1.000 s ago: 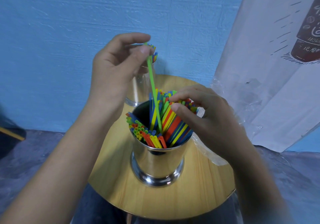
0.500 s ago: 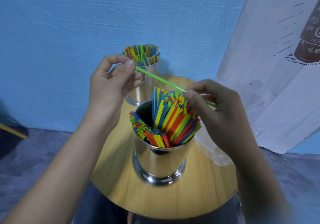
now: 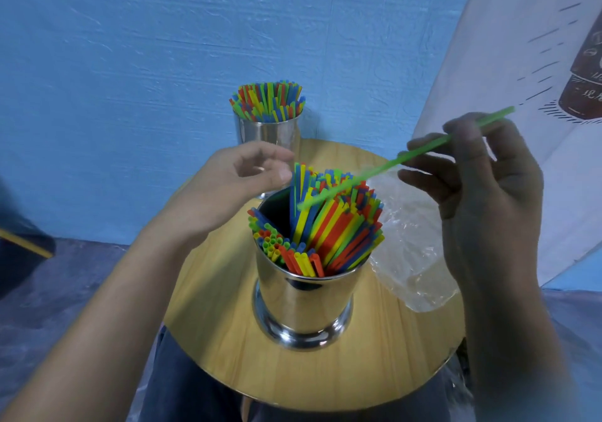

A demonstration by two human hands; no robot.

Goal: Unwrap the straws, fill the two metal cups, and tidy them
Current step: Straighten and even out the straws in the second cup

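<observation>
Green straw [image 3: 374,174]: single, thin, tilted; low end over the near cup's [image 3: 303,304] straws [image 3: 335,226], high end up right, past the right hand [image 3: 482,193]. Contact with the bundle: cannot tell.

Near cup: mixed red, yellow, blue and green straws leaning right, dark gap at rear left. Far cup [image 3: 267,131]: full, its straws [image 3: 267,102] fanned out. Both stand on the round wooden table [image 3: 374,363]; clear wrap [image 3: 410,242] lies right of the near cup.

Right hand: thumb and fingers pinch the green straw near its upper end.

Left hand [image 3: 234,187]: fingers loosely curled, holding nothing, thumb just beside the tallest straw tips.
</observation>
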